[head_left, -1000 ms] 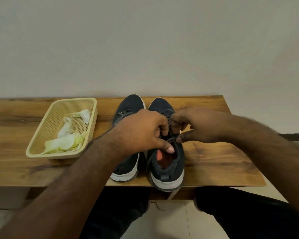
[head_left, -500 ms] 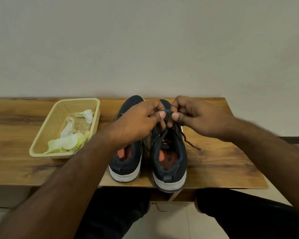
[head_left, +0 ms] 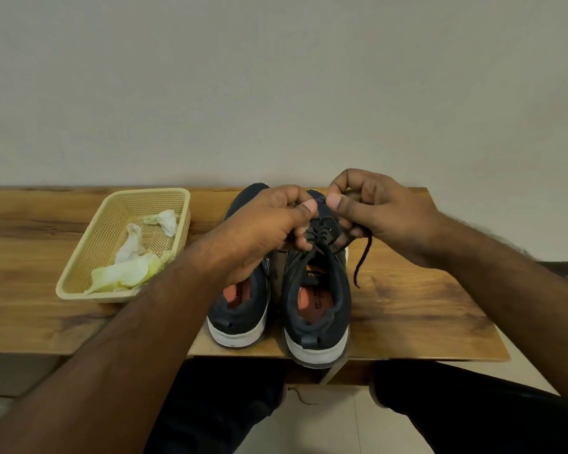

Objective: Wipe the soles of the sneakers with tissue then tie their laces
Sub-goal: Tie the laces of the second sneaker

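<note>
Both hands meet over the laced front of the right-hand sneaker, and that pinch is the centre of everything here. The left hand has its fingers curled, thumb pressed forward onto the dark lace; the right hand answers it from the other side, thumb and forefinger nipping the same lace just beside the left thumb. Between the two thumbs a short bit of lace crosses the tongue. Below and to the right of the grip, a loose lace end hangs from the right hand and trails down onto the wooden bench. Directly under the left hand sits the other sneaker, touching or nearly touching its partner, both heels toward the bench's near edge. Well off to the left of the hands, a cream plastic basket rests on the bench, holding crumpled tissues. Beneath the bench, near the person, dark trousers show.
</note>
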